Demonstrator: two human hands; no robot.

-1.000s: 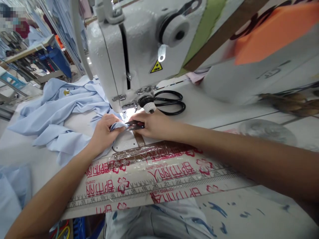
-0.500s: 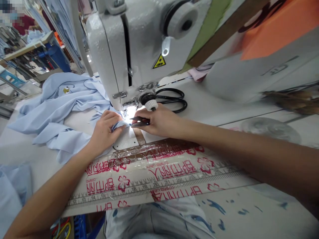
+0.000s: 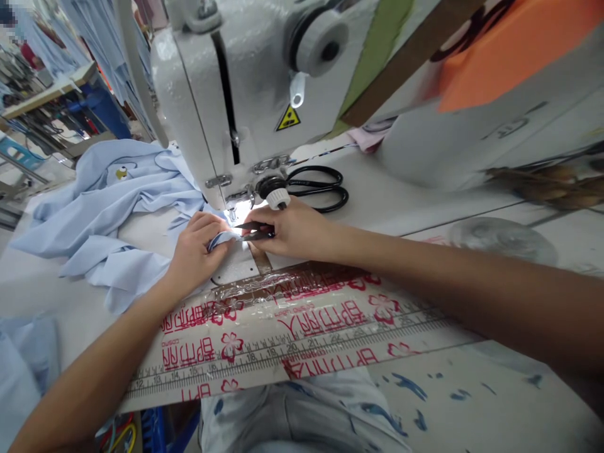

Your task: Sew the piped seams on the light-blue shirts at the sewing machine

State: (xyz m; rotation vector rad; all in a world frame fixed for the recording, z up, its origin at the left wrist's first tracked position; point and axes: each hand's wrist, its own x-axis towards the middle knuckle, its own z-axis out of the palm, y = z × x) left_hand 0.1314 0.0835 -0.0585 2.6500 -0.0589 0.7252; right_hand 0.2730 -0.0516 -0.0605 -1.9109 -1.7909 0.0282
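1. Far back on the left stands a long work table (image 3: pixel 44 91) with a pale top, and many tools are below it.
2. Just beside it is a blue bin (image 3: pixel 106 114).
3. Light blue garments (image 3: pixel 101 38) hang in rows above this corner.
4. A small blue stool (image 3: pixel 21 158) stands nearby on the pale floor (image 3: pixel 5 242).
5. Under the bench is a blue plastic crate (image 3: pixel 153 431).
6. The room light is bright.

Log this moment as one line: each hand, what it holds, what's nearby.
left hand: pinches blue cloth | right hand: holds thread snips | nearby: sewing machine, black scissors, ruler
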